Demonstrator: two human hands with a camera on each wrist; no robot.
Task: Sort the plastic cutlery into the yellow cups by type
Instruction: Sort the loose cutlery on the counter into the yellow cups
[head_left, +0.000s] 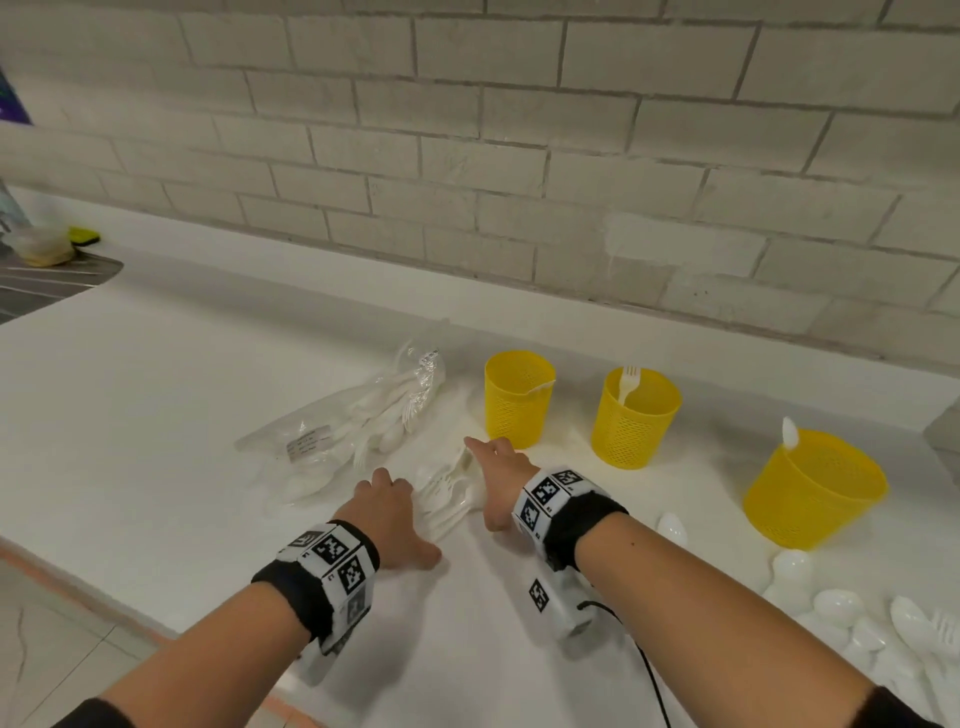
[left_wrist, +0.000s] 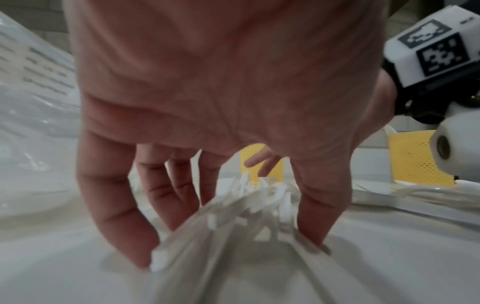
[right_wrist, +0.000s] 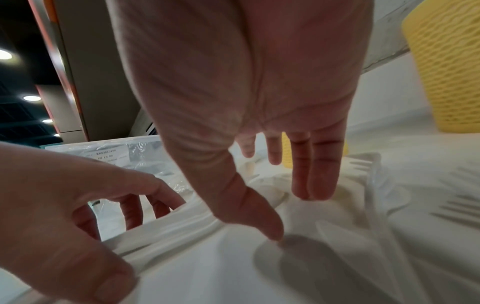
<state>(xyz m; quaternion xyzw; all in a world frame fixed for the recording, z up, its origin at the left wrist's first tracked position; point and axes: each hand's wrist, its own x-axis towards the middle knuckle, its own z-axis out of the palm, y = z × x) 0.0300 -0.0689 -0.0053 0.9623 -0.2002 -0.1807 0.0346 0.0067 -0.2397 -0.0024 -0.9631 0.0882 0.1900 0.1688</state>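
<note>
Three yellow mesh cups stand in a row: the left cup (head_left: 519, 397) looks empty, the middle cup (head_left: 636, 415) holds a white fork, and the right cup (head_left: 813, 488) holds a spoon. A bundle of white plastic forks (head_left: 447, 493) lies on the counter between my hands. My left hand (head_left: 410, 514) grips the bundle's handles (left_wrist: 233, 216), fingers on one side and thumb on the other. My right hand (head_left: 480, 483) hovers flat over the fork heads, its fingers (right_wrist: 314, 174) straight and its thumb tip touching down beside the forks (right_wrist: 376, 205).
A clear plastic bag (head_left: 358, 431) with more white cutlery lies left of the cups. Loose white spoons (head_left: 831, 608) are heaped at the counter's right front. A brick wall runs behind the cups, and a sink drainer (head_left: 52, 280) sits far left.
</note>
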